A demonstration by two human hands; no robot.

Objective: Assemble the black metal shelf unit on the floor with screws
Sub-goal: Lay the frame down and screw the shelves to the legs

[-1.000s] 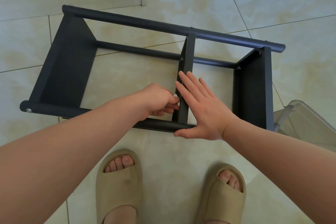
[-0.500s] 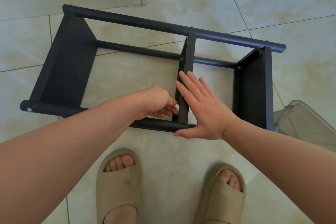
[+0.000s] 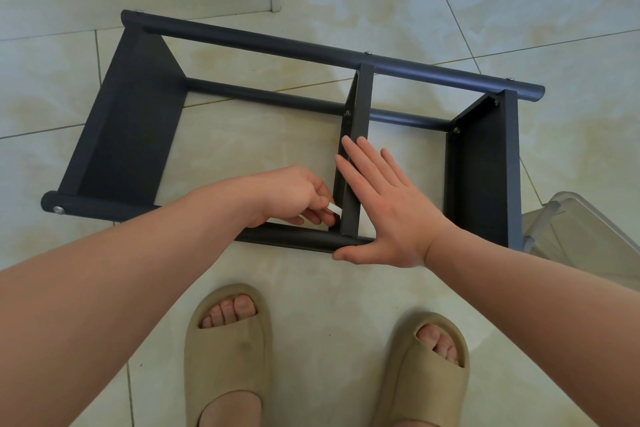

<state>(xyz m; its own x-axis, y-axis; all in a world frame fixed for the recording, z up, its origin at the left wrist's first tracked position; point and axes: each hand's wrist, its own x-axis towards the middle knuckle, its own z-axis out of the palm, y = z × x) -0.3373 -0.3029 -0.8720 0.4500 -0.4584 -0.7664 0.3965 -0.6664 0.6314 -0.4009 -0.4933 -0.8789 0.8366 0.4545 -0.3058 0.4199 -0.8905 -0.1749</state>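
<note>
Left hand (image 3: 294,196): grip pinched on a small white tool (image 3: 335,210), just left of the shelf's (image 3: 131,135) middle panel (image 3: 353,184). Right hand (image 3: 388,208): fingers spread flat against that panel's right side.

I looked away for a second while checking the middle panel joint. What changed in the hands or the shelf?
Hardly anything: the left hand shifted its fingers slightly around a small white piece at the middle panel. The right hand stays flat against it; the shelf frame hasn't moved.

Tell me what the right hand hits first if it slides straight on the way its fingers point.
The right hand lies flat, fingers aimed up-left, already against the middle panel. Sliding on, it would probably run along that panel toward the lower far tube; depth is unclear.
</note>
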